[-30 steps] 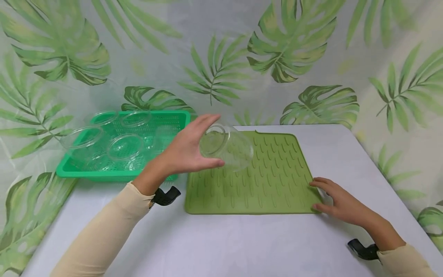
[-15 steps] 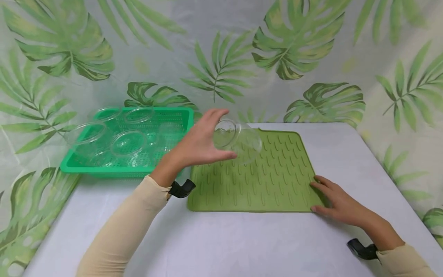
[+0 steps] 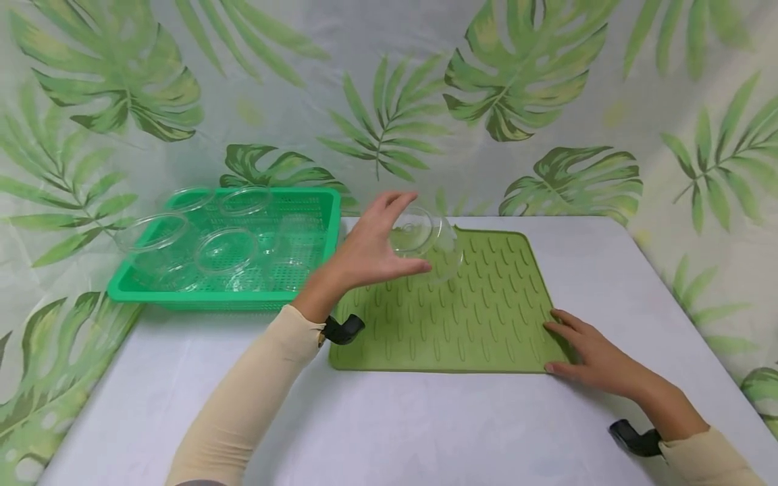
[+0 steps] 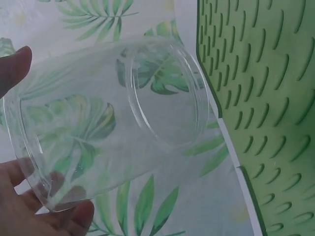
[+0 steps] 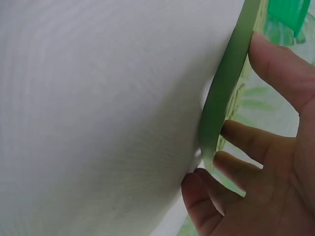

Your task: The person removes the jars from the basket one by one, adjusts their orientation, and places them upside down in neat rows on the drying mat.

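Note:
My left hand (image 3: 372,246) grips a clear see-through cup (image 3: 448,251) by one end, thumb on one side and fingers on the other. It is held sideways above the back of a green ridged mat (image 3: 450,331). In the left wrist view the clear cup (image 4: 98,128) appears whole, with nothing seen inside it. My right hand (image 3: 598,354) rests at the mat's front right corner, fingertips at its edge. The right wrist view shows thumb and fingers extended along the mat's edge (image 5: 219,98).
A green plastic basket (image 3: 200,300) stands at the left and holds several more clear cups (image 3: 226,253). White cloth (image 3: 462,425) covers the table. Behind it hangs a leaf-patterned backdrop (image 3: 389,94).
My left hand has carried the clear cup to the right, farther over the mat. My right hand stays at the mat's corner. The head view has shifted slightly.

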`<state>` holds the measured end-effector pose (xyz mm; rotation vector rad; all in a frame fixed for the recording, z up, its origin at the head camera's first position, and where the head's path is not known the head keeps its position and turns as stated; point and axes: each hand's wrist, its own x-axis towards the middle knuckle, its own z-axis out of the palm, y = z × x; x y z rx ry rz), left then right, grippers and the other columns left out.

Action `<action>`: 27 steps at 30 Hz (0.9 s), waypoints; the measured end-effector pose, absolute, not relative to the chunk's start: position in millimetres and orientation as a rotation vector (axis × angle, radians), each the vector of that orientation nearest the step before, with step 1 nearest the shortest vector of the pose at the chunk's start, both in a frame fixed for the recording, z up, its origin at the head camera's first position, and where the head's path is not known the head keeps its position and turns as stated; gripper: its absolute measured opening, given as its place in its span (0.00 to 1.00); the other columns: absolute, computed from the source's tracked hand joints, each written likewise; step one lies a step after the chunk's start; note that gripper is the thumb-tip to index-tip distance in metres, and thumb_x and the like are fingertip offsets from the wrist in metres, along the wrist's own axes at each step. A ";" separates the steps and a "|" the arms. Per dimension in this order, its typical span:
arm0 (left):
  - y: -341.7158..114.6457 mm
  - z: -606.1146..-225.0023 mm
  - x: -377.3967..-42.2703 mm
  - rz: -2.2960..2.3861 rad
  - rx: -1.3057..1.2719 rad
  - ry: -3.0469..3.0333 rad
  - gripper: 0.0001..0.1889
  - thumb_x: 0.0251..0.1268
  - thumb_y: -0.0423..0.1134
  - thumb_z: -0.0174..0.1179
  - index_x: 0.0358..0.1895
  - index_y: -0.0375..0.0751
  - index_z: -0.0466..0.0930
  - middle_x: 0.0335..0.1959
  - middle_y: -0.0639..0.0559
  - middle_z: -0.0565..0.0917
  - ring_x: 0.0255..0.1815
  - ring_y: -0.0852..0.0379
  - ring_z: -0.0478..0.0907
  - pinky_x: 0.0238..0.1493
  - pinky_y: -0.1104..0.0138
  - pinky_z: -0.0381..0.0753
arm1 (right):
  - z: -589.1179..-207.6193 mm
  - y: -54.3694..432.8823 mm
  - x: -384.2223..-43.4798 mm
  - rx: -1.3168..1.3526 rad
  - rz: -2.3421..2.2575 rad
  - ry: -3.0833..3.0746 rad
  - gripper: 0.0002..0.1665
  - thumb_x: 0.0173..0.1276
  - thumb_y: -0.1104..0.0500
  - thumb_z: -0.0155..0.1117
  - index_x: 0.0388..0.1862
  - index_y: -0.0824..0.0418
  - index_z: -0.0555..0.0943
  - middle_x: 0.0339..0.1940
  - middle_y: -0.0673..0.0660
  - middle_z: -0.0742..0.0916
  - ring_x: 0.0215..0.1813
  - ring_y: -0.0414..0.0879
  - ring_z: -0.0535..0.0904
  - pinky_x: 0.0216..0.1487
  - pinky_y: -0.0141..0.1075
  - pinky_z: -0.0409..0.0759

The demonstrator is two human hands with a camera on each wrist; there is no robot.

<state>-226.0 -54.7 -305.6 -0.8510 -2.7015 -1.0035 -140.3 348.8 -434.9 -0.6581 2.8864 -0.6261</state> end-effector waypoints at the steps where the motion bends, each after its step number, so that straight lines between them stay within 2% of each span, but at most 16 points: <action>1: -52.9 -307.4 -227.4 -0.995 -0.857 -2.689 0.55 0.46 0.55 0.76 0.78 0.50 0.55 0.75 0.47 0.62 0.74 0.48 0.63 0.70 0.50 0.70 | -435.5 348.8 -140.1 -0.650 -0.628 2.883 0.46 0.57 0.50 0.76 0.67 0.73 0.69 0.73 0.75 0.64 0.70 0.76 0.62 0.61 0.67 0.67; 4: -47.6 -313.9 -231.4 -1.020 -0.861 -2.678 0.54 0.46 0.55 0.76 0.78 0.50 0.56 0.76 0.48 0.61 0.75 0.48 0.63 0.70 0.50 0.71 | -437.2 348.9 -139.1 -0.615 -0.630 2.872 0.50 0.58 0.49 0.75 0.70 0.74 0.64 0.75 0.74 0.63 0.71 0.75 0.61 0.63 0.64 0.66; 8: -39.2 -323.4 -237.4 -1.127 -0.803 -2.699 0.54 0.49 0.55 0.75 0.79 0.53 0.53 0.76 0.47 0.57 0.73 0.49 0.64 0.68 0.50 0.73 | -439.4 349.6 -137.8 -0.578 -0.634 2.859 0.54 0.60 0.48 0.74 0.73 0.76 0.59 0.76 0.73 0.61 0.73 0.74 0.59 0.70 0.54 0.64; 11: -30.0 -329.8 -244.8 -1.205 -0.752 -2.680 0.54 0.50 0.54 0.74 0.79 0.54 0.52 0.76 0.46 0.55 0.74 0.48 0.63 0.68 0.49 0.73 | -440.1 350.3 -137.9 -0.582 -0.640 2.861 0.55 0.60 0.49 0.74 0.74 0.76 0.57 0.76 0.74 0.60 0.73 0.74 0.59 0.71 0.53 0.63; 13: -23.1 -334.4 -250.4 -1.240 -0.732 -2.660 0.54 0.50 0.54 0.75 0.79 0.54 0.51 0.76 0.46 0.55 0.74 0.47 0.62 0.67 0.48 0.73 | -439.8 350.7 -138.0 -0.585 -0.639 2.863 0.55 0.60 0.50 0.74 0.74 0.77 0.57 0.76 0.74 0.59 0.73 0.75 0.59 0.69 0.58 0.64; 14: -19.3 -336.7 -253.3 -1.252 -0.728 -2.649 0.54 0.50 0.54 0.75 0.79 0.54 0.51 0.76 0.46 0.54 0.74 0.47 0.62 0.68 0.48 0.73 | -439.9 351.2 -138.0 -0.583 -0.639 2.864 0.55 0.60 0.50 0.74 0.74 0.77 0.56 0.76 0.74 0.59 0.72 0.75 0.59 0.73 0.54 0.62; 16: -12.1 -341.5 -258.5 -1.269 -0.723 -2.625 0.54 0.49 0.53 0.75 0.79 0.54 0.51 0.76 0.46 0.54 0.75 0.47 0.62 0.68 0.49 0.73 | -439.5 351.2 -138.0 -0.580 -0.635 2.861 0.55 0.60 0.50 0.74 0.74 0.78 0.56 0.76 0.74 0.59 0.72 0.75 0.59 0.72 0.57 0.63; 17: -8.9 -344.0 -261.0 -1.271 -0.722 -2.619 0.54 0.50 0.54 0.75 0.79 0.54 0.51 0.76 0.46 0.55 0.75 0.48 0.61 0.68 0.50 0.73 | -439.5 351.2 -138.0 -0.580 -0.634 2.860 0.56 0.60 0.50 0.74 0.74 0.77 0.56 0.76 0.74 0.59 0.72 0.75 0.59 0.75 0.54 0.61; 20: -0.9 -348.6 -266.8 -1.286 -0.711 -2.604 0.54 0.50 0.54 0.75 0.79 0.53 0.51 0.76 0.47 0.54 0.75 0.49 0.61 0.69 0.50 0.73 | -438.9 349.6 -138.9 -0.572 -0.641 2.850 0.56 0.61 0.49 0.74 0.74 0.77 0.55 0.77 0.74 0.59 0.73 0.75 0.58 0.77 0.51 0.58; 21: 1.9 -349.8 -268.9 -1.286 -0.702 -2.598 0.54 0.50 0.54 0.75 0.79 0.53 0.51 0.76 0.47 0.55 0.75 0.49 0.61 0.69 0.51 0.72 | -438.6 348.7 -139.4 -0.575 -0.647 2.845 0.56 0.61 0.49 0.74 0.75 0.77 0.55 0.77 0.74 0.58 0.73 0.75 0.57 0.74 0.58 0.60; 23: 7.6 -351.6 -273.0 -1.280 -0.691 -2.583 0.54 0.49 0.54 0.75 0.78 0.51 0.52 0.76 0.47 0.56 0.75 0.50 0.61 0.71 0.52 0.71 | -437.8 347.7 -140.4 -0.565 -0.659 2.836 0.57 0.60 0.48 0.74 0.75 0.76 0.54 0.77 0.74 0.58 0.74 0.75 0.56 0.74 0.60 0.59; 24: 10.7 -352.3 -274.8 -1.276 -0.687 -2.574 0.54 0.49 0.54 0.75 0.78 0.50 0.52 0.76 0.47 0.57 0.75 0.51 0.61 0.73 0.53 0.70 | -437.3 347.1 -141.2 -0.562 -0.662 2.833 0.58 0.60 0.48 0.74 0.75 0.77 0.54 0.77 0.74 0.58 0.74 0.75 0.56 0.70 0.65 0.61; 27: 20.7 -354.7 -280.3 -1.282 -0.677 -2.528 0.55 0.46 0.54 0.77 0.77 0.45 0.54 0.76 0.47 0.60 0.75 0.52 0.62 0.74 0.56 0.67 | -436.1 346.3 -143.0 -0.539 -0.655 2.823 0.59 0.59 0.48 0.74 0.74 0.79 0.53 0.76 0.76 0.57 0.73 0.77 0.56 0.65 0.69 0.62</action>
